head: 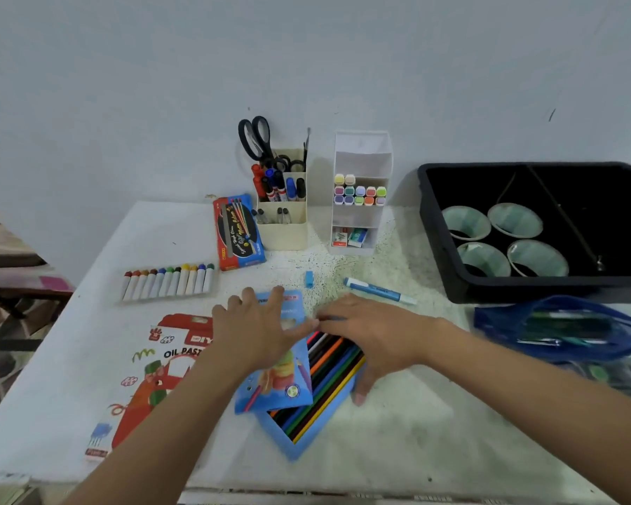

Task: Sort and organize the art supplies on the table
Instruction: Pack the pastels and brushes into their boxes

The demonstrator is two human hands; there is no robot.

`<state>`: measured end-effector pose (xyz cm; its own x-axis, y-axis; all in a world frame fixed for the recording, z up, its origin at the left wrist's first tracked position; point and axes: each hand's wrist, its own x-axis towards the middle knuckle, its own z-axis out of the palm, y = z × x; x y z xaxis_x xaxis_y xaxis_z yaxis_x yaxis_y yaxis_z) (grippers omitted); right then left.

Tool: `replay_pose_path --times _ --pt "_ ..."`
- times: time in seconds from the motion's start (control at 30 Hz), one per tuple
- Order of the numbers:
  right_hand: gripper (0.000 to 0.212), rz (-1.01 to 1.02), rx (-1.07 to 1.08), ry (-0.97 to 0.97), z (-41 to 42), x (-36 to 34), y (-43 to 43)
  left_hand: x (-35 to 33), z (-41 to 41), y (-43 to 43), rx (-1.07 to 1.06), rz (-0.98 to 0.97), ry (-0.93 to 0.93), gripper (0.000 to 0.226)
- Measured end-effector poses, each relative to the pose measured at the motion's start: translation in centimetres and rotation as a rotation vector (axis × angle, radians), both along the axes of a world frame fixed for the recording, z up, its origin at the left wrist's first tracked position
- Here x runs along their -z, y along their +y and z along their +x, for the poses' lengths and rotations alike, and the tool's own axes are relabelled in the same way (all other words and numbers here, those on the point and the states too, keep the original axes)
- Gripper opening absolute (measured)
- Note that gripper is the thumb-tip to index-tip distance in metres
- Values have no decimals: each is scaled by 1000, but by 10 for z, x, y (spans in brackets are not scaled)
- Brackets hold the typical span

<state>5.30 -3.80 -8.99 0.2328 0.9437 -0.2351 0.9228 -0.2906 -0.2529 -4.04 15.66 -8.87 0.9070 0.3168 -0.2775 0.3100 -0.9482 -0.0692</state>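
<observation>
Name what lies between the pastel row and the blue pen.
Head view: a small blue block on the table, just beyond the left hand.

The left hand (pixel 259 329) is laid flat, fingers straight, on the blue pencil sleeve (pixel 281 384). The right hand (pixel 365 337) is spread over the coloured pencils (pixel 328 377) in their blue tray (pixel 299 444) on the desk (pixel 397 431). Oil pastels (pixel 168 282) are seen lined up to the left.

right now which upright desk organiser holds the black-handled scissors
The cream plastic organiser on the left; black-handled scissors stick out its top. The white plastic organiser holds pastel highlighters instead.
</observation>
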Motion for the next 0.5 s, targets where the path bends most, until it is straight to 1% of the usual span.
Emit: replay_pose_path --times 0.07,0.17,0.23,0.27,0.33,0.37,0.43,0.5 --pt "100 23 16 13 1 2 -2 2 6 -4 9 -21 -19 99" --pt "99 57 43 0 0 5 -9 2 11 1 52 -241 -32 98" --pt "99 79 62 -30 -2 6 -16 1 11 4 76 -338 -5 107" --pt "98 90 82 -41 -2 6 -20 0 11 3 93 -345 20 114" --pt "96 112 126 -65 -4 5 -28 0 12 -4 151 -288 54 124" --pt "95 120 149 -77 -5 5 -31 1 12 -8 188 -241 55 124" --pt "93 114 183 -95 -7 5 -36 1 15 -15 246 -200 45 116" --pt "92 83 210 -108 -9 6 -40 -5 18 -15 249 -264 53 108"
